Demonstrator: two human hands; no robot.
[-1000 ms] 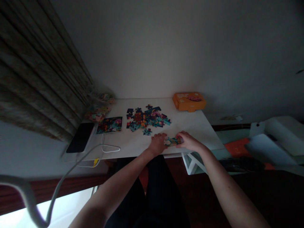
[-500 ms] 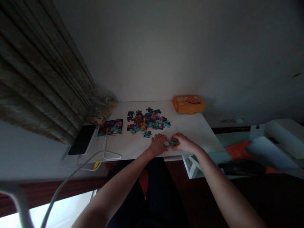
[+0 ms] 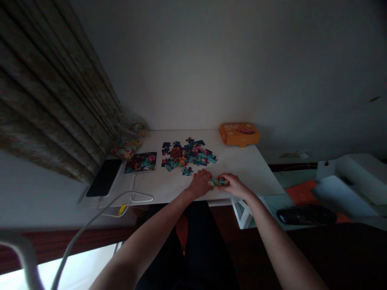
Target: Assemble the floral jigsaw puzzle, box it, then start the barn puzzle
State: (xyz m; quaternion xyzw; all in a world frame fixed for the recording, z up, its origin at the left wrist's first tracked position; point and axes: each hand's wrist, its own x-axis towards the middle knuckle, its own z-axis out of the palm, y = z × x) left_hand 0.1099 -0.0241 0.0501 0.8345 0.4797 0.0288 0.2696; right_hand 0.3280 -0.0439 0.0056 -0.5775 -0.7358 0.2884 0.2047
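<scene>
On the white table (image 3: 250, 165), near its front edge, my left hand (image 3: 200, 183) and my right hand (image 3: 233, 185) meet over a small cluster of joined teal puzzle pieces (image 3: 220, 182). Fingers of both hands press on or pinch that cluster; how firmly is hard to tell in the dim light. A pile of loose colourful puzzle pieces (image 3: 187, 153) lies further back at the table's middle. One stray piece (image 3: 187, 172) sits just in front of the pile, close to my left hand.
An orange box (image 3: 239, 134) stands at the back right. A picture card (image 3: 140, 162), a dark phone (image 3: 104, 177) and a white cable (image 3: 136, 197) lie at the left. A curtain hangs at left. A low side surface with dark and orange items is at right.
My right hand has slid leftward toward my left hand, closing the gap over the teal pieces. The view has shifted slightly.
</scene>
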